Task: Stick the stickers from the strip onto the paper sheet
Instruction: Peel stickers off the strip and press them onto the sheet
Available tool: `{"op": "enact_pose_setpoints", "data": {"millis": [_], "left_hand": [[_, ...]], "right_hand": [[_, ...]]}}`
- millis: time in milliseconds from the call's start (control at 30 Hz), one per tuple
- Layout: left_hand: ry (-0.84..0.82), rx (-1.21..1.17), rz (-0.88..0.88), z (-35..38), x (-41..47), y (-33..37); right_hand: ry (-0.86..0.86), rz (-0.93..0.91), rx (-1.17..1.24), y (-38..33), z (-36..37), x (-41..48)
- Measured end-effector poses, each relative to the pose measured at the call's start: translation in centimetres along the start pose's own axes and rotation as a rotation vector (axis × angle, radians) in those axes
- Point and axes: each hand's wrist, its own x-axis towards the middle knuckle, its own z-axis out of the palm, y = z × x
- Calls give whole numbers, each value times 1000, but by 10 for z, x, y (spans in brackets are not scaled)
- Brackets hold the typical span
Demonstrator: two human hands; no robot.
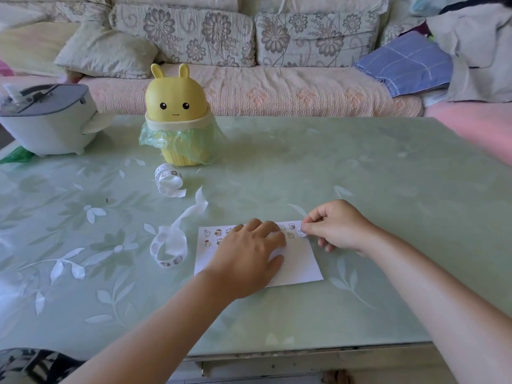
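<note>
Head view: the paper sheet (300,266) lay flat on the green floral worktop (360,167), near its front edge. The left hand (249,250) rested palm down on the middle of the sheet; its grip was apart, with the fingers extended and holding nothing. The right hand (338,227) was positioned at the far right corner of the sheet; its grip was closed, thumb and forefinger pinching one small round sticker (302,232), which touched the right edge of the sheet near that corner. Two rows of applied stickers (212,236) ran along the far edge of the sheet, partly hidden under the left fingers. Just left of the sheet lay a curled sticker strip (169,245), with printed stickers visible on its near loop and one bare tail rising away from the sheet. A second curled strip piece (168,180) lay farther beyond the sheet and to the left. Beyond that piece stood a yellow rabbit-shaped bin (177,115) with a green liner. A white appliance (47,117) stood far left of the sheet. A floral sofa (249,87) ran behind the worktop, on the far side from the sheet.
</note>
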Motion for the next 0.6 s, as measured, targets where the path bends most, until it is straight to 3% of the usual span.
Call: {"op": "enact_pose_setpoints", "data": {"millis": [600], "left_hand": [[47, 40, -25, 4, 2, 10]], "right_hand": [[59, -61, -164, 5, 10, 7]]}}
